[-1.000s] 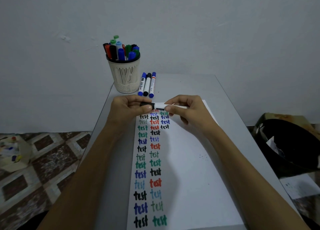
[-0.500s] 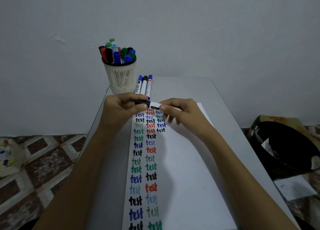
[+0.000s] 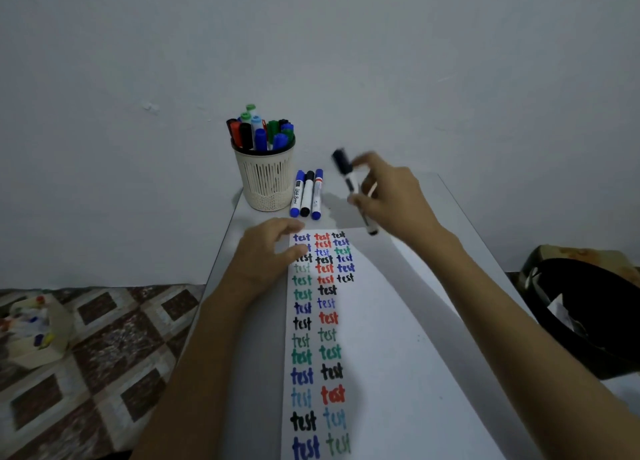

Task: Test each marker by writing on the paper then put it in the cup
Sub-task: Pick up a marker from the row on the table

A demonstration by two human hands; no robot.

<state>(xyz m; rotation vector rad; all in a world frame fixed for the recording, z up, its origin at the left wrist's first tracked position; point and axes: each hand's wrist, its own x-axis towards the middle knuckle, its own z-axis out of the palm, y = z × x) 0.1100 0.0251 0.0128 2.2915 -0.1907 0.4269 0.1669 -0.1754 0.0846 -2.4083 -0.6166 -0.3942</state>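
Grey table (image 3: 429,217) against a plain pale wall; patterned floor tiles to the left.

Item 1: black-capped marker (image 3: 351,186), white barrel. Raised above the far end of the table, to the right of the cup and apart from it. Tilted, cap end up and away, tail end down toward the top edge of the paper. Motion-blurred.

Item 2: right hand (image 3: 391,200). Closed around the marker's barrel at mid-length, fingers wrapped; blurred at the fingertips.

Item 3: left hand (image 3: 268,255). Resting palm down on the table at the paper's upper left corner, fingers loosely curled and holding nothing, fingertips overlapping the first written words.

Item 4: paper (image 3: 398,355), white sheet lying lengthwise on the table. Left portion carries three columns of the word "test" in black, blue, red, green and light blue; the third column is short and sits at the top only.

Item 5: cup (image 3: 266,182), cream, perforated wall, dark rim. Stands upright at the table's far left corner. Filled with upright markers having black, red, blue, green and pale caps.

Item 6: three loose markers (image 3: 307,193), lying side by side on the table just right of the cup: blue, black, blue caps.

Item 7: black bin (image 3: 588,314), on the floor right of the table, paper scraps inside.

Item 8: cream container (image 3: 38,331), on the floor at left, contents indistinct.
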